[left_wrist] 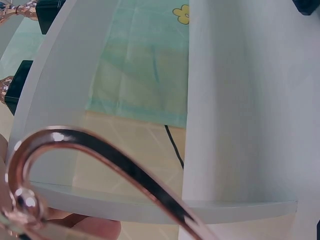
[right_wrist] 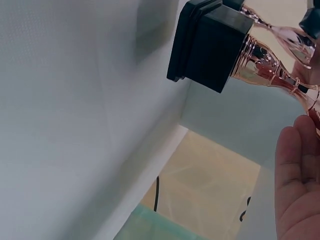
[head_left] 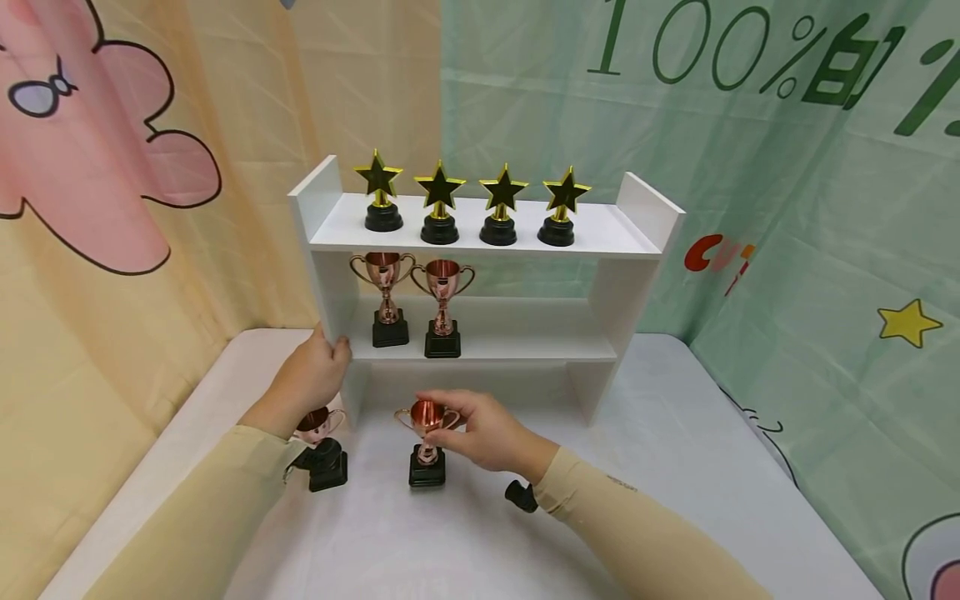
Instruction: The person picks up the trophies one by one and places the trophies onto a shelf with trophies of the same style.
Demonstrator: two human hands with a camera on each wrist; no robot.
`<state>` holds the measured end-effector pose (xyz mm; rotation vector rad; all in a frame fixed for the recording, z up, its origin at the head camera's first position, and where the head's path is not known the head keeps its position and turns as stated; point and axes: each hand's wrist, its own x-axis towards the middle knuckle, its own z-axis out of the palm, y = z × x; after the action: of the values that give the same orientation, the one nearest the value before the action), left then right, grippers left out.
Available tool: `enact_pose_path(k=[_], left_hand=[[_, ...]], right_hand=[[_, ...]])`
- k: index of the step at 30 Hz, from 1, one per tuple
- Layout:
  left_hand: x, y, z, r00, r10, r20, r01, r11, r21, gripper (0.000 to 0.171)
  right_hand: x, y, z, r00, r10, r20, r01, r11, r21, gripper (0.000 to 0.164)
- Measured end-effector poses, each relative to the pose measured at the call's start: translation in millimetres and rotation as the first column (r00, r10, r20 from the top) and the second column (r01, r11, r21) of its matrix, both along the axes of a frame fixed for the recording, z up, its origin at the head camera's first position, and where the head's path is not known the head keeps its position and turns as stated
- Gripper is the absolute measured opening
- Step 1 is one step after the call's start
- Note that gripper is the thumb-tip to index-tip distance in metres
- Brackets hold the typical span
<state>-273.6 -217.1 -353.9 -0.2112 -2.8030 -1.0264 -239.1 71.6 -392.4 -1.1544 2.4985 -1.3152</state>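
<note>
A white shelf unit (head_left: 480,329) stands on the table. My left hand (head_left: 311,375) grips the edge of its left side panel, thumb at the front. Just below that wrist is a rose-gold trophy cup with a black base (head_left: 327,467), partly hidden by the arm; its curved handle (left_wrist: 100,150) looms close in the left wrist view. My right hand (head_left: 483,429) holds another rose-gold trophy cup (head_left: 427,415) by its bowl, in front of the lowest level. Its square black base (right_wrist: 212,47) points down toward the white surface in the right wrist view.
Several gold star trophies (head_left: 439,200) line the top shelf. Two rose-gold trophy cups, a left one (head_left: 389,329) and a right one (head_left: 442,340), stand on the left half of the middle shelf. Printed curtains (head_left: 810,208) hang behind the white table (head_left: 660,417). A dark cable (head_left: 780,458) runs along its right edge.
</note>
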Motion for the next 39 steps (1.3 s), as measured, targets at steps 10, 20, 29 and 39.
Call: enact_pose_path(k=[10,20,29,39], left_hand=[[-0.1,-0.1,0.1,1.0,-0.005,0.004,0.005,1.0,0.001,0.065],[-0.4,-0.1,-0.8,1.0,-0.006,-0.007,0.006,1.0,-0.009,0.064],[-2.1,-1.4,-1.2,1.0,-0.003,-0.005,0.003,1.0,-0.009,0.064],[-1.6,-1.3,-2.2,1.0,-0.007,0.001,0.007,1.0,0.004,0.064]], right_hand=[[3.4,15.5,10.9,0.995,0.012,-0.1,-0.016,0.999,-0.033,0.048],[5.4,32.3,23.1,0.99,-0.011,-0.141,0.002,0.998,-0.064,0.045],[6.7,48.5,34.5,0.987,-0.053,-0.149,0.044,0.997,-0.06,0.044],[8.2,63.3,47.0,0.977,-0.094,-0.189,0.08,0.994,-0.08,0.042]])
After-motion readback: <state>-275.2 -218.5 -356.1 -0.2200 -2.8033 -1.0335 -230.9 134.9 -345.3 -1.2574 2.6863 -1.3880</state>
